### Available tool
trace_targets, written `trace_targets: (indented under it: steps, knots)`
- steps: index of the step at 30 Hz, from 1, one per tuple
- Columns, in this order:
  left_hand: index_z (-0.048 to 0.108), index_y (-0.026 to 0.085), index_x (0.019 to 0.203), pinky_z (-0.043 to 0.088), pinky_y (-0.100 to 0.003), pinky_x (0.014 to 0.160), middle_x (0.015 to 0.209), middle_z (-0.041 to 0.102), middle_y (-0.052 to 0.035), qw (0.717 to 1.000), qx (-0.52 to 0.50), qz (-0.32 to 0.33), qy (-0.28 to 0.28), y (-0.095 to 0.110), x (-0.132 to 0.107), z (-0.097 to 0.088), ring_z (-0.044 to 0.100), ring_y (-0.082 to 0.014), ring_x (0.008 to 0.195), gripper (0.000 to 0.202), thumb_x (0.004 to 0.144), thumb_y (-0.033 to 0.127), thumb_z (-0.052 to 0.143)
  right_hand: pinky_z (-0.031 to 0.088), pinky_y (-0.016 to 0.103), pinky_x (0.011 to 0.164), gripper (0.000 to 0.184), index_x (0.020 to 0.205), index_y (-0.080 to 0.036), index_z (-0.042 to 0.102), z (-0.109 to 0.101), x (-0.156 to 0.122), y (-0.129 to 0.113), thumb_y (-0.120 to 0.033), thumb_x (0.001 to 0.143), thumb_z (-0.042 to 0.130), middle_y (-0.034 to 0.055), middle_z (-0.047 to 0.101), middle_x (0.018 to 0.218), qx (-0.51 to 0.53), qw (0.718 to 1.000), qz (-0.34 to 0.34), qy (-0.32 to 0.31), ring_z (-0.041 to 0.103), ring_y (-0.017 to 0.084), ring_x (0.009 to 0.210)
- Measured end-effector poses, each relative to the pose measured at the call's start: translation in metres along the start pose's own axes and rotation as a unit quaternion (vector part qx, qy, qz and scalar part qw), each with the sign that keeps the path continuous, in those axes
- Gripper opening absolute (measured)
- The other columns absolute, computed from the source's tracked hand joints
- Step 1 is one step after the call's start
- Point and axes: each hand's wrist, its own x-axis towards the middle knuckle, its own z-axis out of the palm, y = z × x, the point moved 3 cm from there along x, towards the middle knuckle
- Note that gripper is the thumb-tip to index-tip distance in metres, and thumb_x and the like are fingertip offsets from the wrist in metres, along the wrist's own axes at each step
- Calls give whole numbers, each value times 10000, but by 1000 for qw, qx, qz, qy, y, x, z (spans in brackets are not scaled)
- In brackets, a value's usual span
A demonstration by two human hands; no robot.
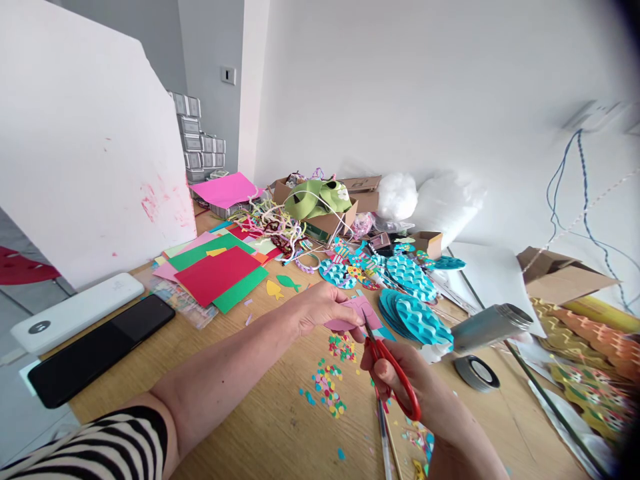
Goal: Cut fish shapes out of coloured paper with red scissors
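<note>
My left hand pinches a piece of pink paper above the middle of the table. A pair of red-handled scissors is in my right hand, its blades meeting the paper. Part of the pink piece is hidden by my left fingers. Small coloured paper dots lie on the wood below both hands. Beyond my left wrist rest a green paper fish and a yellow paper fish. Just right of the paper stands a pile of blue scalloped discs.
Coloured paper sheets lie at the left, near a black phone and a white power bank. A metal bottle and its lid are at the right. Craft stems and a cardboard box crowd the back.
</note>
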Motion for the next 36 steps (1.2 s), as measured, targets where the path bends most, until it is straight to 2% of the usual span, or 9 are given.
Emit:
trace_targets:
  steps: [16, 24, 36]
  knots:
    - [706, 118, 687, 388, -215, 562, 605, 683, -54, 1000, 5, -2, -3, -1, 1, -1, 579, -118, 583, 222, 585, 314, 680, 337, 237, 429, 722, 670, -176, 480, -1, 0, 0, -895, 605, 515, -41, 401, 535, 9, 1000, 6, 10, 372, 89, 456]
    - [692, 118, 659, 393, -230, 566, 613, 685, -58, 1000, 16, -8, -6, 0, -1, 0, 569, -118, 566, 214, 578, 316, 694, 337, 236, 462, 714, 705, -165, 502, -1, -2, 0, -877, 656, 489, -18, 443, 585, 6, 1000, -12, -6, 371, 93, 501]
    - [689, 124, 657, 371, -215, 533, 593, 681, -43, 1000, 14, -10, -14, -2, 1, -1, 576, -112, 549, 214, 570, 319, 690, 325, 233, 445, 716, 679, -170, 493, -1, 0, 1, -884, 629, 510, -29, 425, 555, 9, 1000, -6, -3, 372, 92, 477]
